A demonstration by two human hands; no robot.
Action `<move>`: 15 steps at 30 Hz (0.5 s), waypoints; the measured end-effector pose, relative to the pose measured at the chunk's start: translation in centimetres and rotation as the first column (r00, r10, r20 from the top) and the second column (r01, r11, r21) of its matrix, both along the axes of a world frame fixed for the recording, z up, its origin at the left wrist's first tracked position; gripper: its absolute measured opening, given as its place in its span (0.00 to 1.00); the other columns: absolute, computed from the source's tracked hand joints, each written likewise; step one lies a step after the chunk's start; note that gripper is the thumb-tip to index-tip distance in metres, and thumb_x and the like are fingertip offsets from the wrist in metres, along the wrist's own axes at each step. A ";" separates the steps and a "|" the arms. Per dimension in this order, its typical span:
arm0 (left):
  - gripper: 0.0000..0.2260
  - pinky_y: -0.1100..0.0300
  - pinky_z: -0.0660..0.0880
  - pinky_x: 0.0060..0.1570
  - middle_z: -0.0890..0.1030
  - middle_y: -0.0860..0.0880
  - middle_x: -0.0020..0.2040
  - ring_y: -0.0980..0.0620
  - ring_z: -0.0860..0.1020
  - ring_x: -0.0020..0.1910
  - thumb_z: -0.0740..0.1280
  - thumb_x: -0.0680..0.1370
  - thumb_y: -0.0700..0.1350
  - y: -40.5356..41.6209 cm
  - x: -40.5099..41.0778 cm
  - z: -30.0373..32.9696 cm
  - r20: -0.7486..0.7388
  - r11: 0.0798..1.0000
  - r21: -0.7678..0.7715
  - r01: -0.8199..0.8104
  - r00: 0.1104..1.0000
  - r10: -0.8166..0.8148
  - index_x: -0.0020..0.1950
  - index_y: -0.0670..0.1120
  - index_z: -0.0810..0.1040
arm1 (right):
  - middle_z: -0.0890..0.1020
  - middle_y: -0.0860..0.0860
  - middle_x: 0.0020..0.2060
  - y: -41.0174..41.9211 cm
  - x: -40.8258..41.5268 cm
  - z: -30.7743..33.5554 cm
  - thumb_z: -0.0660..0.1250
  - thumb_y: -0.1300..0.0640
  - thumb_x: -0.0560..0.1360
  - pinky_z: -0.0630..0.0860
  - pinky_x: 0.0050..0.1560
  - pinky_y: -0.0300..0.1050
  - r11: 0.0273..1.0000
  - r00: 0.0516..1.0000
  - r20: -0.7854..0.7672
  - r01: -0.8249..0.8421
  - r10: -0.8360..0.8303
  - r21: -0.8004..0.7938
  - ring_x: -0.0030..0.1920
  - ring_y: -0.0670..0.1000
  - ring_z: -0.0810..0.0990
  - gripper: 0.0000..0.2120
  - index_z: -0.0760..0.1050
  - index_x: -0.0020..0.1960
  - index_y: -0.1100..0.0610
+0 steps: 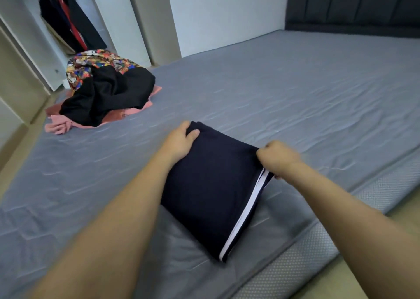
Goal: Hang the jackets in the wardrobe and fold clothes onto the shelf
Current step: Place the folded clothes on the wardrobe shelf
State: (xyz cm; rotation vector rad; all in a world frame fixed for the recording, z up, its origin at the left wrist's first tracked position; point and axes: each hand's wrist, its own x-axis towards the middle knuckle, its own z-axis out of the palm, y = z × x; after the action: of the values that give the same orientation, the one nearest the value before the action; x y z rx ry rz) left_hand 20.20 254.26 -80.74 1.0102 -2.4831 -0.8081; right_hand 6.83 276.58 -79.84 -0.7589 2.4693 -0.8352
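A folded navy garment (pixel 211 185) with a white side stripe lies on the grey mattress (pixel 295 98) near its front edge. My left hand (pixel 181 139) grips the garment's far left corner, thumb on top. My right hand (pixel 277 156) pinches its far right corner with curled fingers. A pile of unfolded clothes (pixel 109 89) sits at the far left of the mattress: a black piece, a colourful patterned one and pink fabric underneath. Dark jackets (pixel 68 19) and a red one hang in the open wardrobe at the top left.
The white wardrobe frame (pixel 118 14) and a white wall panel stand behind the bed. A dark padded headboard (pixel 352 3) closes the far right. A beige floor strip (pixel 363 264) runs along the mattress's near right edge.
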 end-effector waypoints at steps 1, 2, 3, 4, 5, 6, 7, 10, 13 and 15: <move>0.22 0.56 0.65 0.64 0.71 0.47 0.72 0.44 0.70 0.70 0.59 0.83 0.54 0.1 -1.1 -1.3 0.040 1.000 -0.001 -0.007 0.999 0.007 0.75 0.47 0.65 | 0.80 0.62 0.47 0.0 -0.6 -1.3 0.57 0.58 0.74 0.73 0.45 0.46 0.999 0.995 -0.090 0.046 -0.044 0.011 0.47 0.62 0.79 0.09 0.74 0.44 0.61; 0.23 0.54 0.65 0.66 0.71 0.45 0.73 0.43 0.69 0.70 0.58 0.83 0.54 0.2 -2.0 -3.1 0.078 1.000 -0.002 -0.017 0.997 0.017 0.76 0.46 0.64 | 0.80 0.62 0.51 0.2 -1.0 -2.9 0.57 0.57 0.74 0.71 0.48 0.47 0.997 0.987 -0.141 0.075 -0.070 0.026 0.51 0.62 0.79 0.11 0.75 0.48 0.61; 0.22 0.52 0.67 0.65 0.73 0.43 0.71 0.42 0.71 0.68 0.56 0.84 0.55 0.4 -2.6 -4.9 0.138 0.999 -0.023 -0.035 0.990 0.038 0.74 0.46 0.66 | 0.80 0.62 0.54 0.4 -1.3 -4.4 0.56 0.56 0.75 0.70 0.49 0.47 0.995 0.984 -0.161 0.091 -0.083 0.047 0.53 0.62 0.78 0.13 0.75 0.50 0.61; 0.21 0.50 0.70 0.60 0.76 0.43 0.66 0.41 0.74 0.62 0.53 0.84 0.57 0.5 -2.8 -6.6 0.200 0.996 -0.067 -0.057 0.977 0.069 0.71 0.46 0.68 | 0.80 0.62 0.55 0.6 -1.4 -6.0 0.54 0.56 0.76 0.70 0.49 0.48 0.993 0.982 -0.167 0.098 -0.084 0.073 0.53 0.61 0.78 0.12 0.75 0.50 0.61; 0.22 0.51 0.72 0.53 0.79 0.43 0.61 0.42 0.76 0.56 0.50 0.83 0.59 0.6 -3.0 -7.9 0.228 0.989 -0.126 -0.081 0.968 0.108 0.67 0.47 0.70 | 0.80 0.60 0.54 0.7 -1.6 -7.4 0.53 0.57 0.76 0.69 0.47 0.48 0.990 0.981 -0.175 0.101 -0.082 0.101 0.50 0.61 0.77 0.11 0.73 0.47 0.59; 0.23 0.52 0.70 0.47 0.80 0.43 0.56 0.42 0.77 0.51 0.48 0.83 0.60 0.4 -3.2 -8.7 0.221 0.978 -0.178 -0.108 0.964 0.146 0.65 0.47 0.72 | 0.81 0.59 0.51 0.8 -1.9 -8.6 0.53 0.58 0.77 0.68 0.44 0.47 0.988 0.977 -0.196 0.103 -0.079 0.116 0.46 0.60 0.76 0.10 0.71 0.42 0.57; 0.24 0.53 0.69 0.44 0.80 0.44 0.53 0.43 0.76 0.47 0.47 0.83 0.61 0.2 -3.5 -9.1 0.207 0.969 -0.210 -0.126 0.963 0.170 0.63 0.46 0.72 | 0.81 0.57 0.48 0.7 -2.3 -9.4 0.52 0.58 0.76 0.67 0.42 0.47 0.988 0.971 -0.226 0.105 -0.076 0.117 0.43 0.59 0.75 0.10 0.70 0.39 0.56; 0.25 0.53 0.67 0.41 0.76 0.48 0.40 0.50 0.70 0.35 0.47 0.83 0.62 -0.1 -3.7 -9.4 0.171 0.946 -0.284 -0.153 0.963 0.207 0.57 0.45 0.74 | 0.81 0.55 0.42 0.1 -2.9 -10.5 0.52 0.58 0.75 0.66 0.40 0.47 0.989 0.950 -0.306 0.098 -0.059 0.113 0.40 0.58 0.75 0.12 0.72 0.38 0.54; 0.24 0.53 0.68 0.37 0.72 0.51 0.34 0.49 0.70 0.32 0.47 0.83 0.61 0.3 -3.6 -9.8 0.172 0.917 -0.367 -0.158 0.957 0.234 0.54 0.44 0.73 | 0.82 0.56 0.47 -0.4 -2.9 -10.4 0.53 0.59 0.75 0.67 0.42 0.47 0.983 0.950 -0.313 0.048 0.011 0.180 0.43 0.59 0.76 0.12 0.76 0.45 0.55; 0.24 0.53 0.69 0.38 0.79 0.45 0.39 0.45 0.74 0.36 0.46 0.83 0.59 0.6 -3.7 -9.6 0.209 0.903 -0.410 -0.130 0.950 0.231 0.56 0.43 0.73 | 0.81 0.55 0.50 -0.9 -3.4 -8.7 0.55 0.61 0.75 0.68 0.43 0.45 0.942 0.969 -0.205 -0.062 0.135 0.330 0.48 0.58 0.78 0.13 0.76 0.52 0.55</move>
State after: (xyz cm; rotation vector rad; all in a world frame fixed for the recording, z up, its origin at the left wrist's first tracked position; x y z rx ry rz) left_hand 16.51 254.90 -90.36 1.2280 -2.5569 -0.1140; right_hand 3.39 275.71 -88.52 -0.8873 2.6457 -0.3075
